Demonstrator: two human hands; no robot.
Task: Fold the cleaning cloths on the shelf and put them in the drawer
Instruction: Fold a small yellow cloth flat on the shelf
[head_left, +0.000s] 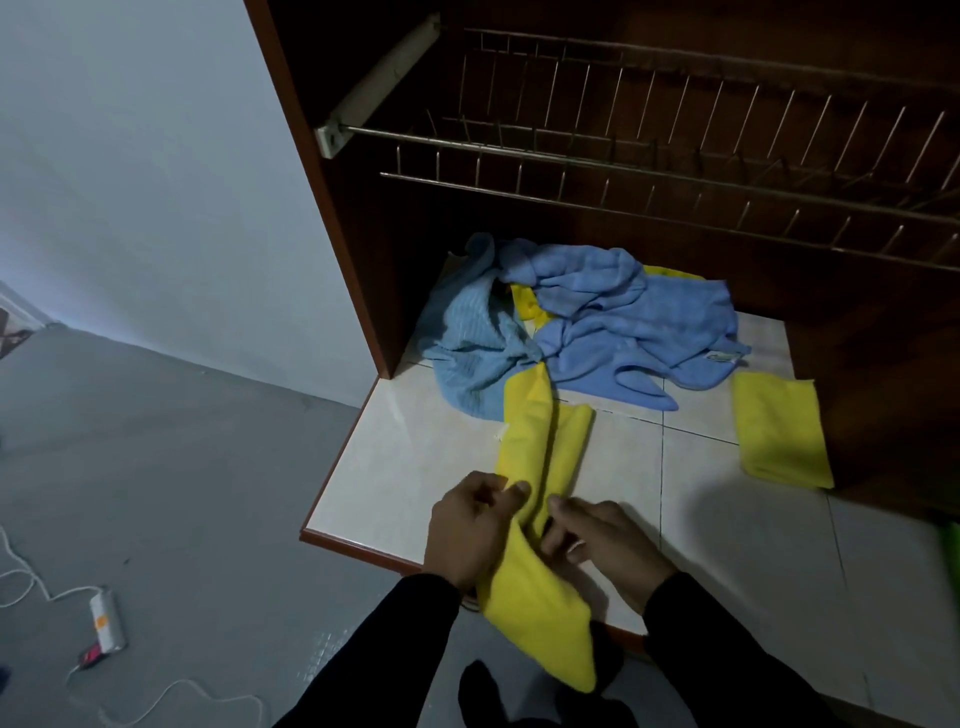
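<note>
Head view: a tiled shelf (441, 483) with a wooden front edge sits inside a dark brown cabinet (332, 218), under a wire rack (675, 171). A long yellow cloth (540, 452) lies bunched lengthwise across the shelf, its far end tucked under the pile at the back, its near end hanging over the front edge. The left hand (470, 530) grips this cloth from the left side, fingers curled onto the fabric. The right hand (605, 540) pinches the same cloth from the right, fingertips on its fold. Both sleeves are black. At the back of the shelf lies a crumpled pile of blue cloths (613, 322) with yellow fabric showing between them. A folded yellow cloth (779, 431) lies flat to the right, apart from the pile. A white power strip (106, 618) with cable lies on the grey floor at left
</note>
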